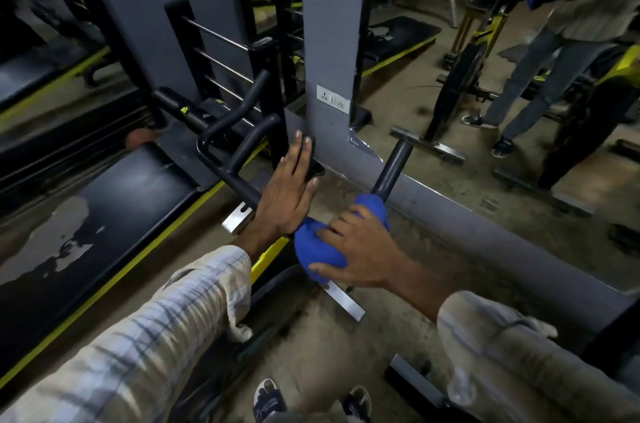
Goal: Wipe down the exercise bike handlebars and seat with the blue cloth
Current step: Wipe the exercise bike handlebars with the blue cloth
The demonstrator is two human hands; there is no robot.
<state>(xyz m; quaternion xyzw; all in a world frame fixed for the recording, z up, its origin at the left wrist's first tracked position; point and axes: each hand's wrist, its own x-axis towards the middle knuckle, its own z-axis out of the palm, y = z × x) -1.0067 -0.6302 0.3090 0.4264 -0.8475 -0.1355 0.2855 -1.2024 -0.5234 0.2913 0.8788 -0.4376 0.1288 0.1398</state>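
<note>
Your right hand (360,249) clamps the blue cloth (317,249) around the handlebar (394,166), whose long axis runs up and away from your fingers (332,234); your left hand (287,194) (fingers straight, flat) rests just beside.

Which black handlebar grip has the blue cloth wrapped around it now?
The straight grip on the right, pointing toward the mirror. The right hand holds the blue cloth around its base. The curved grips on the left are bare.

Concrete floor (408,242), dusty. Bike's steel foot bar (346,301) rests on it. Left of the bar: black bench (104,215), worn pad. Behind the bar: grey pillar (332,59).
</note>
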